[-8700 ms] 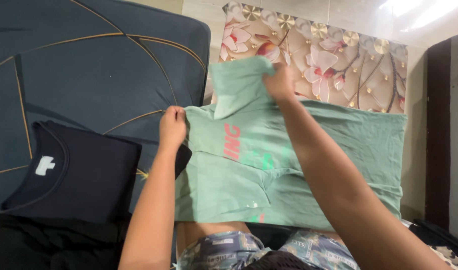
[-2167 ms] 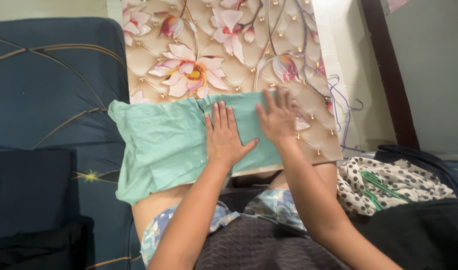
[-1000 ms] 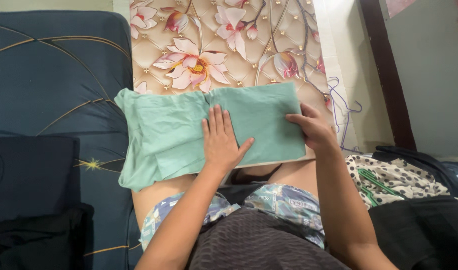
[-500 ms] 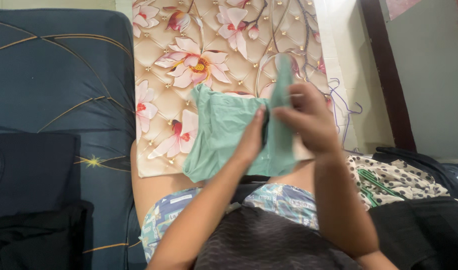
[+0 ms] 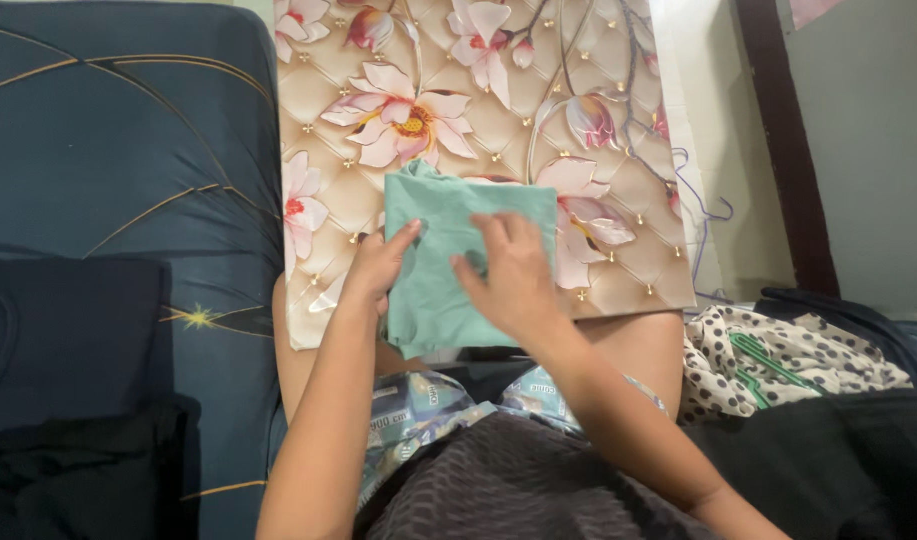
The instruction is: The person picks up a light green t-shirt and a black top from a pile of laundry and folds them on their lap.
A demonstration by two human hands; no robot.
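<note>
On your lap, the folded green shirt point(image 5: 448, 260) lies on a flowered board point(image 5: 458, 110). Your left hand point(image 5: 378, 262) pinches its left edge; your right hand point(image 5: 513, 275) lies flat and open on top, gripping nothing. Press evenly and square the corners. Bare board lies beyond; a black shirt point(image 5: 63, 340) left, spotted cloth point(image 5: 778, 360) right.

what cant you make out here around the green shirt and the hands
- Head view: the middle of the folded green shirt is covered by the right hand.
- Its left edge sits under the left hand, so the grip there is unclear.
- The black garment is cut off by the left frame edge.
- The polka-dot cloth is partly buried under dark fabric.
</note>
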